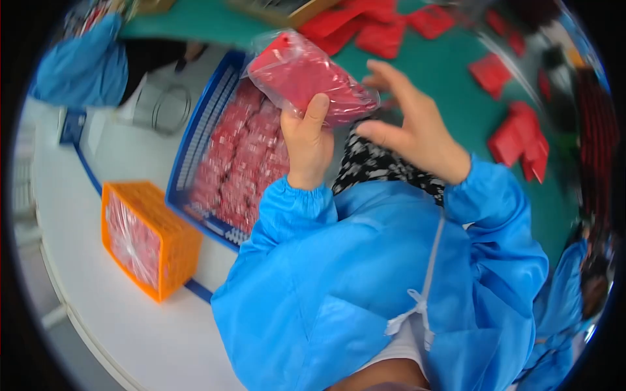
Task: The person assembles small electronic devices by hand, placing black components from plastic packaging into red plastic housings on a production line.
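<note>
A clear plastic bag with red contents (306, 75) is held up in front of me. My left hand (308, 140) is closed on its near lower edge, thumb on top. Just right of the bag, my right hand (417, 124) has its fingers spread with nothing in them; its fingertips are close to the bag's right end, and blur hides whether they touch it. Below and left of the bag stands a blue plastic basket (189, 137) filled with rows of small red packets (241, 156).
Left of the basket, an orange basket (176, 241) holds plastic-wrapped pinkish-red contents. Several red packets (515, 140) lie on the green table (450, 78), with more red packets (385, 36) at its far side. Another person in a blue sleeve (85, 65) is at the upper left.
</note>
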### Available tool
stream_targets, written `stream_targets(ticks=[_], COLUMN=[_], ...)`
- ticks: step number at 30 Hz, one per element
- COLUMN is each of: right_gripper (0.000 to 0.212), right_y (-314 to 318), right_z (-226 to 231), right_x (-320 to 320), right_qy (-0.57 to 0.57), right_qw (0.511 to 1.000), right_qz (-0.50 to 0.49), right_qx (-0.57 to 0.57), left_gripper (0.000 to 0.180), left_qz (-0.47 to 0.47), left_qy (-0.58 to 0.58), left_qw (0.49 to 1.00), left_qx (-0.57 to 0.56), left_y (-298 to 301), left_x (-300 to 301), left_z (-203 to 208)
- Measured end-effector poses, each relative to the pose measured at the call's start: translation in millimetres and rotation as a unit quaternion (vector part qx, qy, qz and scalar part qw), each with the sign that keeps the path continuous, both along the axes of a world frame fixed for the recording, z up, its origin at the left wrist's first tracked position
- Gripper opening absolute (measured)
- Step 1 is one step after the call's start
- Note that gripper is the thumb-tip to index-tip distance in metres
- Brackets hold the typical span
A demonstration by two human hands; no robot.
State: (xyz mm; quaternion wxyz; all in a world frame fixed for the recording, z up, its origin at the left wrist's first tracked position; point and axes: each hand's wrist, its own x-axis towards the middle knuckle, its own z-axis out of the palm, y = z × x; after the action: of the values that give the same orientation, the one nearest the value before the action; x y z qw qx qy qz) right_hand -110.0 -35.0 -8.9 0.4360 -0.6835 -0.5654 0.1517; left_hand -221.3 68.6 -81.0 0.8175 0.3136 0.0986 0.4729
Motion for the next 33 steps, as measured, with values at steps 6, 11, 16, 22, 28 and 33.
stream_targets(ticks=[6,11,16,22,28,33], right_gripper=[0.028,0.011,0.01,0.011,0.019,0.006], right_y=[-69.5,-116.3,-143.4,-163.9,-295.4,-487.7], right_z=[-3.3,-5.1,-2.6,1.1,15.3,-92.4], right_x=[42.0,88.6,107.0,129.7,101.4,52.6], right_qy=[0.179,0.115,0.067,0.424,0.014,-0.104], right_qw=[0.949,0.911,0.892,0.775,0.803,0.627], right_qz=[-0.224,-0.373,-0.398,-0.172,-0.489,-0.753], right_qx=[0.128,0.135,0.205,0.435,0.34,0.171], left_gripper=[0.035,0.035,0.041,0.043,0.033,0.029], left_qz=[-0.25,-0.389,-0.411,-0.439,-0.346,-0.353], left_qy=[-0.035,-0.036,-0.025,0.005,0.112,0.1], left_qw=[0.965,0.908,0.893,0.871,0.923,0.926], left_qx=[-0.074,-0.15,-0.184,-0.218,-0.125,-0.09], left_y=[-61.2,-96.0,-110.8,-114.0,-99.8,-94.2], left_x=[97.5,168.3,206.4,237.5,237.1,238.3], left_z=[41.7,33.0,40.9,31.5,17.1,34.2])
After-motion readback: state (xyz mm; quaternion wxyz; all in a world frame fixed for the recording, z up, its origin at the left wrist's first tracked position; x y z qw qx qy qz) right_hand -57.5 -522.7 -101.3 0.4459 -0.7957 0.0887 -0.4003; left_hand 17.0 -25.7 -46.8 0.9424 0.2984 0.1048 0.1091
